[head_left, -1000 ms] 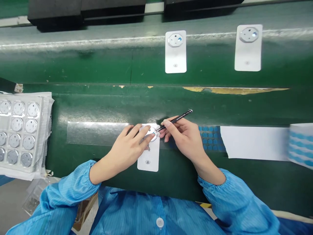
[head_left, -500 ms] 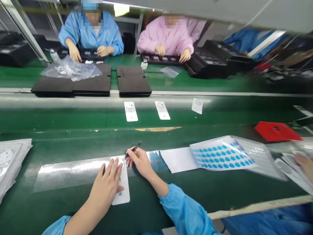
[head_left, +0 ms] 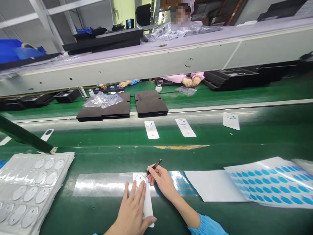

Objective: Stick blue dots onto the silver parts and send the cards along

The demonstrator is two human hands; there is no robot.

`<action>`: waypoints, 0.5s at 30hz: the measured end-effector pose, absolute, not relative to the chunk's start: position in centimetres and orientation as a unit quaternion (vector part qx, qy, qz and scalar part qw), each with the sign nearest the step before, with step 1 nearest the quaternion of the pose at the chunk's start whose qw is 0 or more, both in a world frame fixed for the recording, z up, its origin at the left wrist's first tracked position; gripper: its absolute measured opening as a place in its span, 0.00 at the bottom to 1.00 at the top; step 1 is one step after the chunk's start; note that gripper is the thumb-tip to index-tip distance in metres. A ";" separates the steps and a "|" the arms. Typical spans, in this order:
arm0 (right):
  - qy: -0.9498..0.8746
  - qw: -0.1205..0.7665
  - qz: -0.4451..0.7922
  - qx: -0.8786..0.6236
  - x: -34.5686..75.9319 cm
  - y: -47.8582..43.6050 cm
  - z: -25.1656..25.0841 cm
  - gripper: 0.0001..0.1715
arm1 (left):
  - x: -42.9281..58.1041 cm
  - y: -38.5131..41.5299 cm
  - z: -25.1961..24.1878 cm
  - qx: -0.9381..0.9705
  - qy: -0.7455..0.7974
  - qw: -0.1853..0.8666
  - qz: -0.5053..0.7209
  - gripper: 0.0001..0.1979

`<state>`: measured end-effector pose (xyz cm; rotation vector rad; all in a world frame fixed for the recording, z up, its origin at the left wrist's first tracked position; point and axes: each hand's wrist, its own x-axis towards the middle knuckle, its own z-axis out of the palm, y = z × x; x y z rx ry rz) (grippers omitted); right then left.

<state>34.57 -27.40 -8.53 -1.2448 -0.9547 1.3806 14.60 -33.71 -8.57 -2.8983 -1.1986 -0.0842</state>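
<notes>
My left hand point(head_left: 132, 209) lies flat with fingers spread, pressing on a white rectangular card point(head_left: 148, 209) with a round disc at its far end. In my right hand point(head_left: 164, 182) is a pair of black tweezers point(head_left: 156, 164), pinched between thumb and fingers, tips down by the card's far right edge. The card rests partly over a clear plastic strip point(head_left: 100, 184). Beside my right wrist, a film with blue round stickers point(head_left: 182, 184) continues the strip. Fingers hide much of the card.
A stack of clear trays with white discs point(head_left: 29, 192) is at left. A white sheet point(head_left: 207, 186) and a sheet of blue stickers point(head_left: 276, 182) lie at right. Several cards point(head_left: 186, 128) lie on the green belt. Black panels point(head_left: 151, 102) and co-workers' hands point(head_left: 193, 81) are beyond.
The camera view has tilted up and turned left, bringing in the overhead shelf and disc trays. My left hand still rests on the card, with more of its disc showing; the tweezers stay beside it.
</notes>
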 end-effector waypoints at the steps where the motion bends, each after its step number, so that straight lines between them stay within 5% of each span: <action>1: -0.397 0.501 0.572 -0.514 34.6 -27.4 -8.6 0.34 | 14.7 -33.9 -8.8 -0.923 -0.383 -0.001 -0.032 0.50; 15: -0.398 0.490 0.580 -0.514 34.6 -27.2 -9.0 0.35 | 15.2 -33.8 -9.6 -0.919 -0.393 0.006 -0.038 0.52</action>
